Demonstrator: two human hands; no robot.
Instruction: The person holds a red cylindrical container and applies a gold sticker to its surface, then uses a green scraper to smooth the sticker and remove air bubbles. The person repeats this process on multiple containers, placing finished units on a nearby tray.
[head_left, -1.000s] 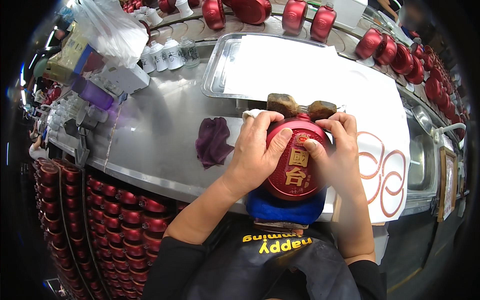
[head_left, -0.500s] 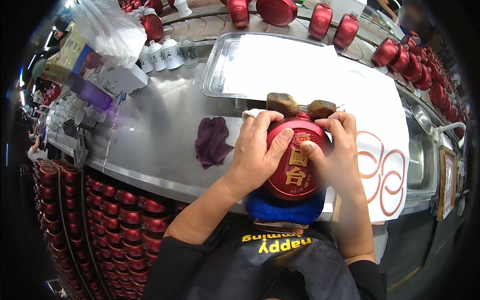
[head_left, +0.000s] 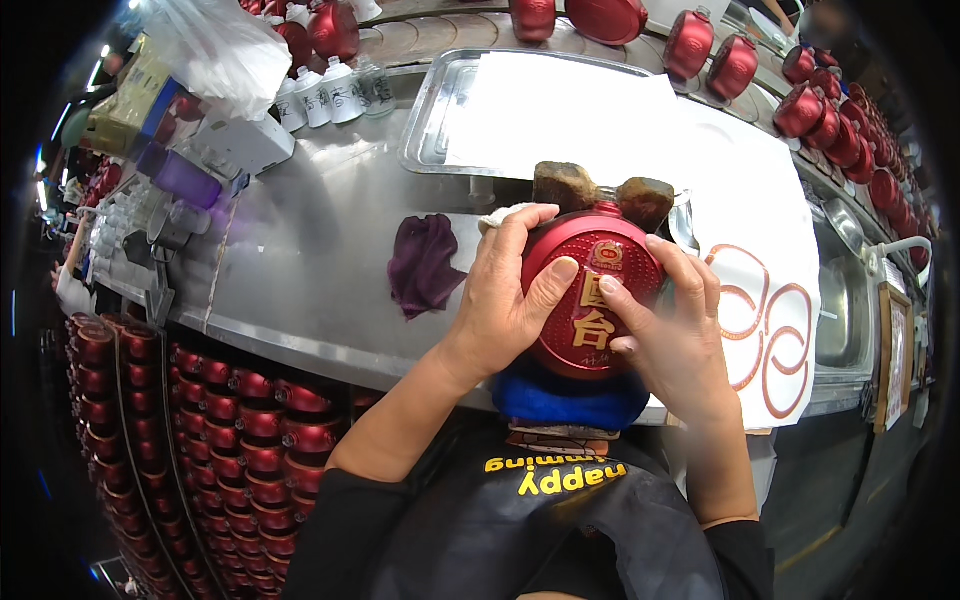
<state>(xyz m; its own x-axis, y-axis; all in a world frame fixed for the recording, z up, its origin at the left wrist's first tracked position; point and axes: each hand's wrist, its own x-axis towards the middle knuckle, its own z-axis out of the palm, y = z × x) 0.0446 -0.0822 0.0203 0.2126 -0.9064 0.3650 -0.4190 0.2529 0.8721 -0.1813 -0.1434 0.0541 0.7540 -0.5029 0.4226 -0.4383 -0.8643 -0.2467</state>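
Head view: both hands (head_left: 500, 295) grip a red bottle (head_left: 568, 325), right thumb (head_left: 626, 305) touching its gold characters (head_left: 594, 332).

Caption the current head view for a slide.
Left hand and right hand on a red bottle, neck between two brown blocks, purple cloth to the left.

White bottles (head_left: 318, 98) are standing in a row ahead-left of the fingers (head_left: 513, 232). Farther left, a white plastic bag (head_left: 228, 50) is hanging above a white box (head_left: 248, 143); a purple container (head_left: 188, 180) is sitting beside the box. Red bottles (head_left: 690, 45) are lining a curved track (head_left: 450, 36) beyond the fingers. More bottles (head_left: 255, 425) are filling rows low left of them. Sink (head_left: 838, 335), faucet (head_left: 905, 247), framed board (head_left: 893, 355): all sitting well right.
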